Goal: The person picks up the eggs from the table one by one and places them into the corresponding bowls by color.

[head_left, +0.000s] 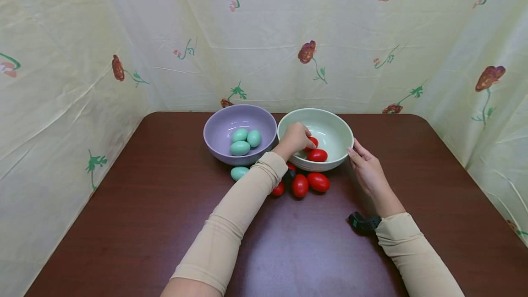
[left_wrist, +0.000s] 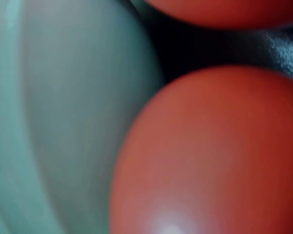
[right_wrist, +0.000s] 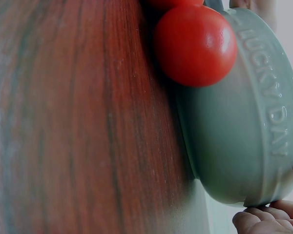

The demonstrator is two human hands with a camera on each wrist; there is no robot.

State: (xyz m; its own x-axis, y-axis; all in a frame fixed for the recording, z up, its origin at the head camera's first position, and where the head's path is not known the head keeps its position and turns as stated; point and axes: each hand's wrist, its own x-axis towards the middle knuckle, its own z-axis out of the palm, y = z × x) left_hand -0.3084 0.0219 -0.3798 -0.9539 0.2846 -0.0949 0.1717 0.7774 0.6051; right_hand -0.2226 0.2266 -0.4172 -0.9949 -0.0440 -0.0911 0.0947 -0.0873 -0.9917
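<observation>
My left hand (head_left: 294, 140) reaches over the near-left rim of a pale green bowl (head_left: 336, 127) and pinches a red egg (head_left: 312, 141) inside it. A second red egg (head_left: 317, 155) lies in the bowl beside the fingertips. At the bowl's right side my right hand (head_left: 369, 171) grips the wall, thumb near the rim; the right wrist view shows its curled fingers (right_wrist: 271, 218) against the bowl, which bears raised lettering. Several red eggs (head_left: 299, 185) lie on the table before the bowl, partly hidden by the left forearm. One fills much of the left wrist view, blurred (left_wrist: 210, 156).
A purple bowl (head_left: 214, 134) stands left of the green one, holding three mint-green eggs (head_left: 240, 148). Another mint egg (head_left: 239, 173) lies on the dark wooden table (head_left: 165, 205) in front of it. A flowered cloth (head_left: 255, 58) hangs behind the table.
</observation>
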